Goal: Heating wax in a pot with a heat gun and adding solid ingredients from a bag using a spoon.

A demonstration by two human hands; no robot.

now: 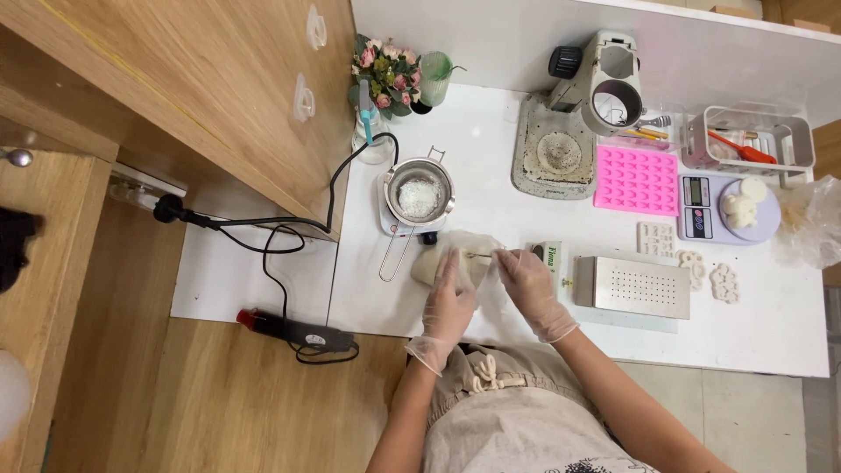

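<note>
A white counter stands over wood flooring; near its front edge the gloved left hand presses a pale lump; the right hand pinches a thin stick.

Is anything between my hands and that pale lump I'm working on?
Nothing visible. The left hand rests right on the pale lump, and the right hand holds a thin tool to it. The metal pot stands behind, apart.
</note>
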